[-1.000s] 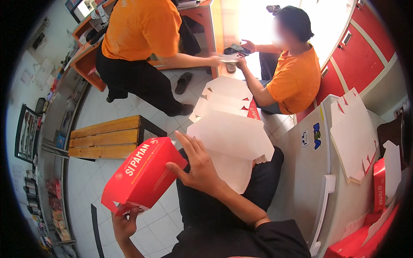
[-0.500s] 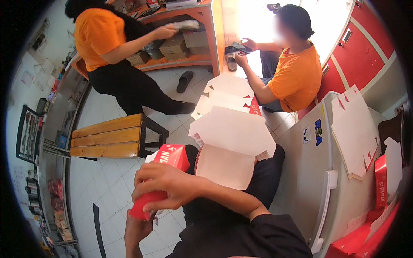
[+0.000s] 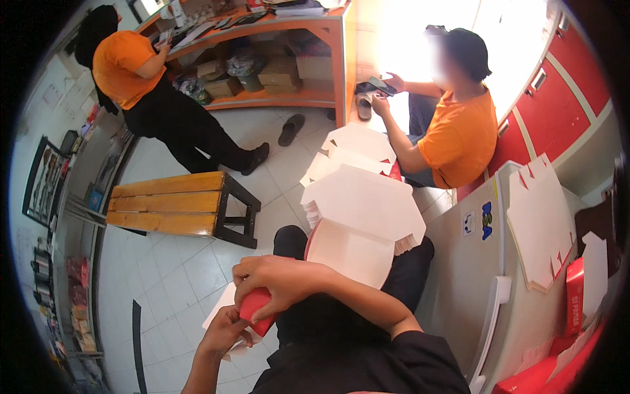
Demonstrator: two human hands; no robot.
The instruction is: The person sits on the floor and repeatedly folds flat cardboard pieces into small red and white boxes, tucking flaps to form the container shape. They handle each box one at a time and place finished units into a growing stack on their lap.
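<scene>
A white tiled floor [image 3: 190,276] spreads under a wooden bench [image 3: 174,203] with dark legs, an orange shelf counter [image 3: 289,59] stands at the back, and a grey fridge [image 3: 485,276] with a stack of flat cartons on top sits at the right beside red cabinets [image 3: 558,85]. Low in the view, close to the person's lap, both hands work a red carton [image 3: 257,310]: it shows as a small glossy red block with a white inner side, and a white flap of it juts out to the left, below the hands. The right hand [image 3: 279,282] lies across the top of it, fingers curled and pressed down over the red face. The left hand [image 3: 223,331] comes up from beneath, its fingers closed on the lower edge and the white flap. On the person's dark-trousered knees rests a stack of flat white cartons [image 3: 361,210], unfolded, with red edges peeping out. One person in an orange shirt [image 3: 459,131] sits by the doorway; another in orange [image 3: 128,65] stands at the counter.
</scene>
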